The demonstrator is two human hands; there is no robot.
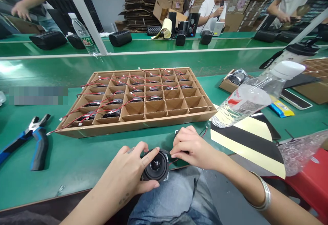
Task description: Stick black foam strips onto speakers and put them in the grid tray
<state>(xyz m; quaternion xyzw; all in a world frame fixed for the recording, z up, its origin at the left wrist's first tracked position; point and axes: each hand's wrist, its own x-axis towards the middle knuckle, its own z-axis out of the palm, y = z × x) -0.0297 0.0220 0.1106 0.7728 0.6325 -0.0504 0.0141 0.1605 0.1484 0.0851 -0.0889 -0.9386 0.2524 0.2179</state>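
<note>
A round black speaker driver (156,166) with a square metal frame is held at the table's front edge, above my lap. My left hand (130,167) grips it from the left, forefinger along the top rim and thumb below. Just right of the rim, my right hand (193,148) is closed in a pinch. A small dark piece shows at its fingertips, too covered to name. A red and black wire (204,132) runs out behind that hand. Beyond both hands lies a divided cardboard tray (143,122) with speaker drivers and red wires in many of its cells.
Blue-handled pliers (38,143) lie at left. To the right, a clear plastic bottle (246,96) leans over yellow-and-black striped sheets (246,139). A small box of drivers (228,83) and a yellow-blue packet (282,109) lie beyond. Co-workers are across the green line.
</note>
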